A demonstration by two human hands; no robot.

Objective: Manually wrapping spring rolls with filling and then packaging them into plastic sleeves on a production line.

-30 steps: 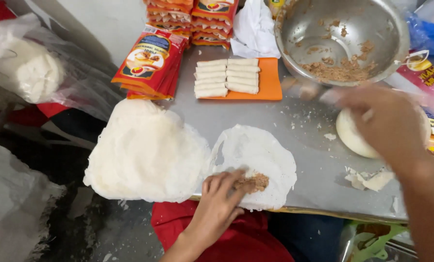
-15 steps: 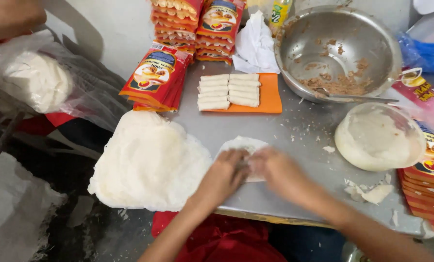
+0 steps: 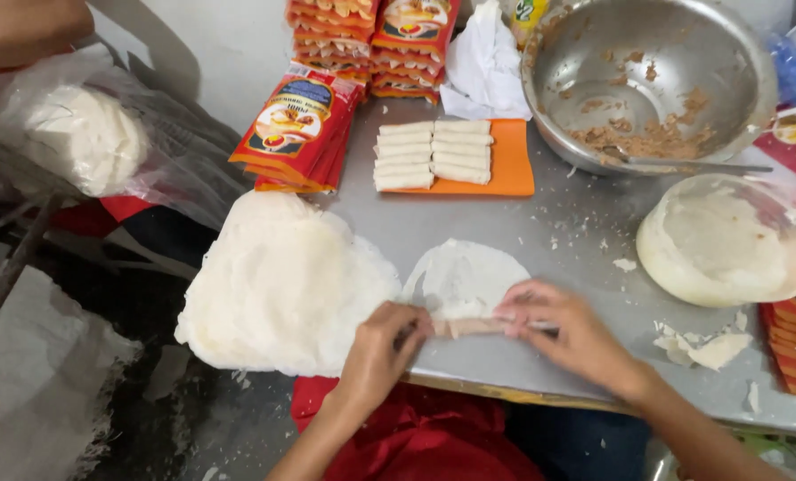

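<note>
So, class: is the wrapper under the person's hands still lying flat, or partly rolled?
Partly rolled: both hands press the wrapper's rolled near edge; its far half lies flat.

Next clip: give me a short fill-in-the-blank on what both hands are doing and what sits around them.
1. Both hands, left hand and right hand, press on a half-rolled ____.
2. The finished rolls lie on an ____ board.
3. The filling sits in a ____ bowl.

Missing words: wrapper; orange; metal

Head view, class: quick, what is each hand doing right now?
Left hand: fingers curled, pressing the left end of the thin white round wrapper being rolled.
Right hand: fingers pressing the roll's right end.
</note>
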